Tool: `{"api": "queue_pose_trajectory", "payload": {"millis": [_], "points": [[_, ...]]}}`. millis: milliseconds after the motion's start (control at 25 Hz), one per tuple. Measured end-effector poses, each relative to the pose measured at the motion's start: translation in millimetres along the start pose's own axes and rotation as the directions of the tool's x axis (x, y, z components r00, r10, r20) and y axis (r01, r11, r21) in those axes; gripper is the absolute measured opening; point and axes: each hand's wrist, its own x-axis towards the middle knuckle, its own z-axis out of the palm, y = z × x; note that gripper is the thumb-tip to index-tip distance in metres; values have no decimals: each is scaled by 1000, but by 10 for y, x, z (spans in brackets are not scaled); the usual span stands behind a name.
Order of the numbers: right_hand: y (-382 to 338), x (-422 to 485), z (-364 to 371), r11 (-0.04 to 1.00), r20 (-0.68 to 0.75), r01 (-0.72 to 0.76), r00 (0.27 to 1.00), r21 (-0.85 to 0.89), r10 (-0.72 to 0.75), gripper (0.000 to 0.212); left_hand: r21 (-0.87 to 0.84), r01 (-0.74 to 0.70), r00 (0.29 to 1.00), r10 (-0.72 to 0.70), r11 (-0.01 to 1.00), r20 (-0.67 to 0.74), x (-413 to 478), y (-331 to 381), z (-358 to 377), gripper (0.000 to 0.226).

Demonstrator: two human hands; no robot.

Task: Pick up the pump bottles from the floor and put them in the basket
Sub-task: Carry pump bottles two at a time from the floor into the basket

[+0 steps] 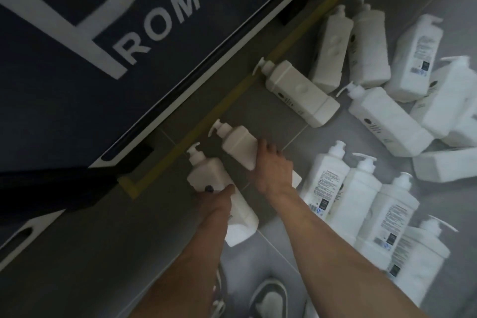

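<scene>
We are at the carrying step. Each hand has a pump bottle, and both bottles sit close to the big dark-blue panel with white lettering, which we take for the basket (64,100).

The left hand (215,201) has its fingers wrapped round the lower body of the left bottle (206,175). The right hand (273,170) holds the right bottle (238,142) the same way, with its fingers (263,146) curled over the bottle's side. We cannot tell for sure whether the two bottles are already clear of the floor (258,108), though they look lifted.

Both bottles have their long axes running from lower right to upper left, nearly parallel and just beside each other. Their pump heads lead toward the basket and the yellow tape (206,116), and the spouts turn left.

We judge the next move to be raising both over the basket's edge and letting go inside, pump ends first or turned so the spouts don't catch.

Many other bottles (387,116) lie heaped on the floor to the right, so most of the job remains.
</scene>
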Motion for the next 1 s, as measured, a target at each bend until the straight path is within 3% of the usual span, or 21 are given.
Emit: {"api": "queue_pose_trajectory", "payload": {"millis": [240,520,680,800,1000], "points": [[-151,-1125,-1470,998,-63,-60,996,5,60,74,57,-154,988,152,986,42,-1469,508,-1032,66],[-605,-3038,-3823,982,-143,-159,975,97,172,76,247,-331,943,325,911,63,-4005,1225,-2825,70],[-925,-3990,-4775,968,-154,-205,962,147,227,81,360,-472,879,461,805,120,-5035,1496,-3618,75],[-1122,-4753,-5329,979,-165,-177,968,97,191,82,432,-607,789,573,667,222,-5598,1567,-4185,74],[-1296,-5498,-5779,986,-225,-151,960,75,165,80,525,-711,672,669,467,316,-6057,1649,-4877,68]]}}
